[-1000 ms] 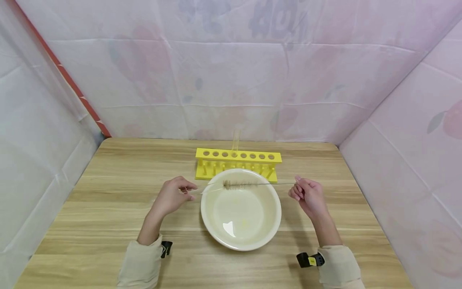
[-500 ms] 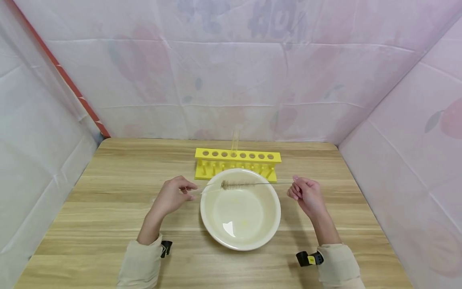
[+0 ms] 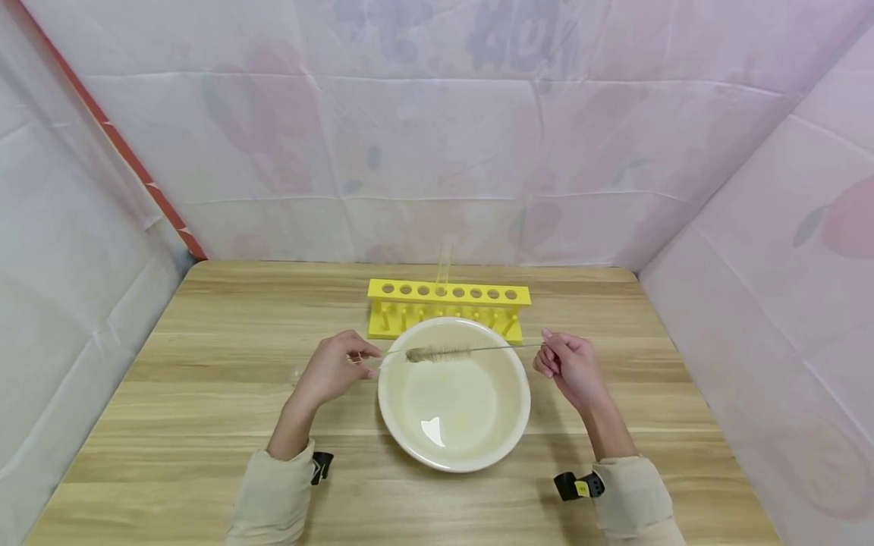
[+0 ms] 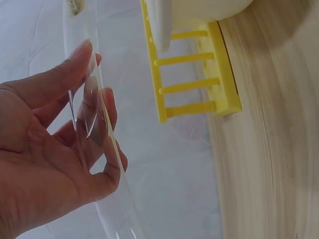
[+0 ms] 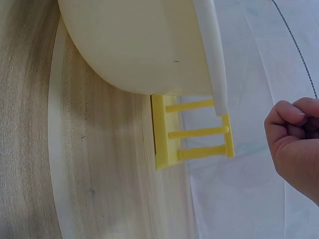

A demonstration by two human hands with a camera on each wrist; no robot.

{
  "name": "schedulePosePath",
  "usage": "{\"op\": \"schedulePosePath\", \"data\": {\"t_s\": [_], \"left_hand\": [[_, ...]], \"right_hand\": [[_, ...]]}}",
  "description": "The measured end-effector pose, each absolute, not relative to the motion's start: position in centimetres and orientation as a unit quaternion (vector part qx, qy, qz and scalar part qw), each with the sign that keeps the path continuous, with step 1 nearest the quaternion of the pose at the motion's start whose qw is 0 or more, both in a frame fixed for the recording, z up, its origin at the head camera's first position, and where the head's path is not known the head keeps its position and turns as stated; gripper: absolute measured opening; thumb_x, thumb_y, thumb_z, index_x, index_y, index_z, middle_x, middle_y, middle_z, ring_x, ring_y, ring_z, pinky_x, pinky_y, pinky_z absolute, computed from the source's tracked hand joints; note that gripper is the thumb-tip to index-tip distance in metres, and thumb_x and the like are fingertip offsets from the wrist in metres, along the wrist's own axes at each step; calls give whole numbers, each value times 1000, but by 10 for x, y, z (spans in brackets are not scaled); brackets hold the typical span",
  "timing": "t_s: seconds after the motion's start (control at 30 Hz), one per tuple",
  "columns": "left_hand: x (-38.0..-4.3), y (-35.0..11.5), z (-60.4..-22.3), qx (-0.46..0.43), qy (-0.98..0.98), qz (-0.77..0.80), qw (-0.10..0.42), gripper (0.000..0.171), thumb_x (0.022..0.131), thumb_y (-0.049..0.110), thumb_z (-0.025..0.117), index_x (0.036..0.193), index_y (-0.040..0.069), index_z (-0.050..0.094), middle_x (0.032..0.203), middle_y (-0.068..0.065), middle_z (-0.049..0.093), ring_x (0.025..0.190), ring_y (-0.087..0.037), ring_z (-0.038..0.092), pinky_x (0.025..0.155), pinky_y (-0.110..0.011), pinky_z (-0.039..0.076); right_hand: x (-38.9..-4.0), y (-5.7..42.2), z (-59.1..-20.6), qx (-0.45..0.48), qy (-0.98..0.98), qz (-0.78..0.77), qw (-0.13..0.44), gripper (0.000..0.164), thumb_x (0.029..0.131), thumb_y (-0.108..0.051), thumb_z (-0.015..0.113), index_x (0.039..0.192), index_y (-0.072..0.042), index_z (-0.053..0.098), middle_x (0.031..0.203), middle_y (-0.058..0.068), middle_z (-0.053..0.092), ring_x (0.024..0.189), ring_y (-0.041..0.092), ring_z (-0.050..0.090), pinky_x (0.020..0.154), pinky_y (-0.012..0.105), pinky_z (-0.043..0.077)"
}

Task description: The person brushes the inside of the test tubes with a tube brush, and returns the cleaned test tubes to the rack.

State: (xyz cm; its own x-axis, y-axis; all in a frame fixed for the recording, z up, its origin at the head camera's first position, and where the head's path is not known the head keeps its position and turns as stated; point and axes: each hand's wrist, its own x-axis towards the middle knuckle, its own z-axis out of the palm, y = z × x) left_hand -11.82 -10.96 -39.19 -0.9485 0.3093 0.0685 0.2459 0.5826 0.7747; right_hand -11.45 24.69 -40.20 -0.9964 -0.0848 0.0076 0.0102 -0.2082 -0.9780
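Note:
My left hand (image 3: 337,368) grips a clear test tube (image 4: 92,109) lengthwise between thumb and fingers, left of the cream basin (image 3: 386,413). The right hand (image 3: 573,368), right of the basin, pinches the thin twisted wire handle (image 3: 501,347) of a test tube brush. Its tan bristles (image 3: 440,353) hang over the basin's far part, pointing left. In the left wrist view the bristle tip (image 4: 75,6) shows within the tube's outline, apparently inside it. The tube's clear edge is hard to make out in the head view. In the right wrist view the wire runs up from the curled fingers (image 5: 286,113).
A yellow test tube rack (image 3: 447,292) stands behind the basin, with one upright clear tube (image 3: 444,269) in it. The basin partly hides the rack's base. Patterned sheeting (image 3: 423,152) encloses the wooden table (image 3: 225,318) at the back and sides.
The right hand has shifted left, bringing the brush with it, so the bristles sit nearer the left hand. My left hand has edged slightly right with the tube. Basin and rack stay put.

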Motion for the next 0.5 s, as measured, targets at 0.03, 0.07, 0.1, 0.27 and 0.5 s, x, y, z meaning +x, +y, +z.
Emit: {"op": "schedulePosePath", "data": {"t_s": [0.03, 0.07, 0.1, 0.27, 0.5], "left_hand": [[-118, -109, -392, 153, 889, 429, 39, 21, 69, -3, 75, 89, 3, 71, 79, -3, 58, 72, -16, 52, 63, -30, 45], [-118, -109, -393, 148, 889, 431, 41, 21, 69, -3, 75, 89, 3, 71, 80, -4, 58, 72, -16, 52, 63, -30, 45], [-119, -109, -394, 146, 889, 432, 43, 21, 69, -3, 75, 89, 3, 71, 80, -3, 58, 72, -16, 52, 63, -30, 45], [-119, -109, -396, 141, 887, 437, 46, 21, 69, -3, 75, 89, 3, 71, 79, -3, 58, 72, -15, 52, 63, -30, 45], [-119, -110, -399, 134, 890, 432, 49, 21, 70, -1, 75, 89, 5, 72, 77, 1, 57, 71, -14, 53, 62, -30, 45]], "right_hand": [[-115, 246, -402, -27, 630, -776, 29, 42, 98, -10, 42, 57, -2, 37, 50, 3, 32, 45, 14, 34, 50, 23, 35], [-115, 246, -402, -22, 633, -774, 25, 42, 97, -11, 43, 57, -2, 39, 50, 3, 34, 45, 14, 35, 50, 22, 35], [-115, 245, -402, -17, 635, -772, 21, 41, 97, -12, 44, 57, -2, 41, 50, 3, 35, 45, 14, 37, 49, 22, 35], [-114, 248, -402, -6, 665, -746, 24, 38, 95, -20, 49, 61, -3, 49, 52, 2, 41, 47, 12, 43, 50, 21, 39], [-115, 258, -404, -45, 696, -713, 71, 36, 96, -16, 47, 63, -2, 49, 54, 1, 44, 49, 14, 44, 49, 22, 40]]}}
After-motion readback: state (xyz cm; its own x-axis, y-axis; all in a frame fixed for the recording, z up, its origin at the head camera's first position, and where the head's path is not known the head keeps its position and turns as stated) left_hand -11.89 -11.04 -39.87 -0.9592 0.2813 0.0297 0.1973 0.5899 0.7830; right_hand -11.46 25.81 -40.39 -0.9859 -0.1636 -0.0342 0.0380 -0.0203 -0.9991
